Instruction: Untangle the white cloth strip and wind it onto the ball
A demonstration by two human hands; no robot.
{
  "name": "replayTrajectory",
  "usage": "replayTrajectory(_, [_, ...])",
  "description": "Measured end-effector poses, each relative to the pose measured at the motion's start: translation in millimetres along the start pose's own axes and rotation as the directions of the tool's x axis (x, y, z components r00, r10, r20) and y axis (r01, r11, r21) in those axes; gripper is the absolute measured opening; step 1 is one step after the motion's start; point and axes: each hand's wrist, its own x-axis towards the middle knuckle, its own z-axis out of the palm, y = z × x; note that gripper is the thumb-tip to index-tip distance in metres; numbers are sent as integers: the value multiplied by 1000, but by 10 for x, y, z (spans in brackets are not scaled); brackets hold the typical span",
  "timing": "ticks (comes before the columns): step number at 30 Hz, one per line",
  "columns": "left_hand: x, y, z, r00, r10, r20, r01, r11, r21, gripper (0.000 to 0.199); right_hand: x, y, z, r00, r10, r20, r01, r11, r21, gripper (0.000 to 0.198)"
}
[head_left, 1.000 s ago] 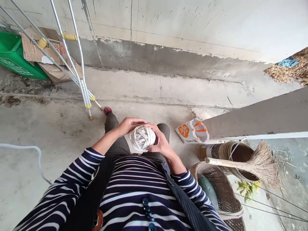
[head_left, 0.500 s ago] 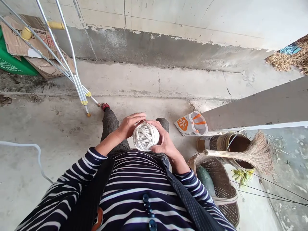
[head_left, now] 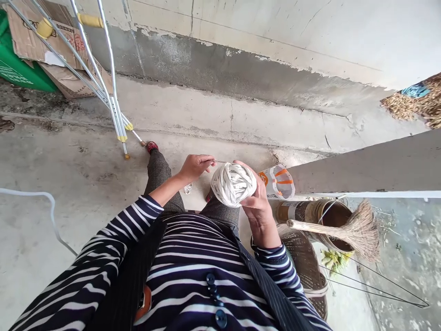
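A ball of white, flat yarn-like strip (head_left: 233,185) is in front of my lap, gripped along its right side by my right hand (head_left: 259,202). My left hand (head_left: 197,168) is to the left of the ball, thumb and fingers pinched on a thin strand (head_left: 220,161) that runs across to the top of the ball. Below my left hand, beside my leg, lies a small clear, shiny thing (head_left: 188,188) that I cannot make out.
Metal crutches (head_left: 112,99) lean at the upper left before cardboard boxes (head_left: 64,50) and a green container (head_left: 20,69). To my right are an orange-and-white carton (head_left: 280,181), a bucket (head_left: 319,214), a twig broom (head_left: 358,232) and a woven basket (head_left: 305,257). A pale hose (head_left: 51,207) lies left.
My left hand has come off the ball and moved left, drawing out a strand. The ball and my right hand have shifted right and up towards the camera.
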Motion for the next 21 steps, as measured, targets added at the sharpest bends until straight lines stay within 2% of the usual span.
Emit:
replayTrajectory(3, [57, -47, 1, 999, -51, 10, 51, 998, -20, 29, -2, -38, -5, 1000, -6, 4, 6, 1000, -10, 82])
replayTrajectory(6, [147, -55, -18, 999, -41, 18, 41, 999, -6, 29, -15, -62, -20, 1000, -5, 12, 5, 999, -34, 83])
replayTrajectory(11, [474, 168, -194, 988, 154, 29, -156, 984, 85, 28, 12, -194, -36, 999, -51, 16, 52, 994, -100, 86])
replayTrajectory(15, [881, 691, -454, 942, 334, -48, -319, 928, 195, 29, 110, -432, 39, 990, -129, 52, 133, 988, -79, 87])
replayTrajectory(18, [1160, 1282, -659, 851, 519, -80, -479, 830, 287, 28, 187, -676, 140, 975, -200, 97, 207, 976, -66, 87])
replayTrajectory(21, [1271, 1894, -807, 753, 655, -68, -593, 720, 360, 24, 210, -923, 216, 949, -291, 123, 304, 947, -101, 90])
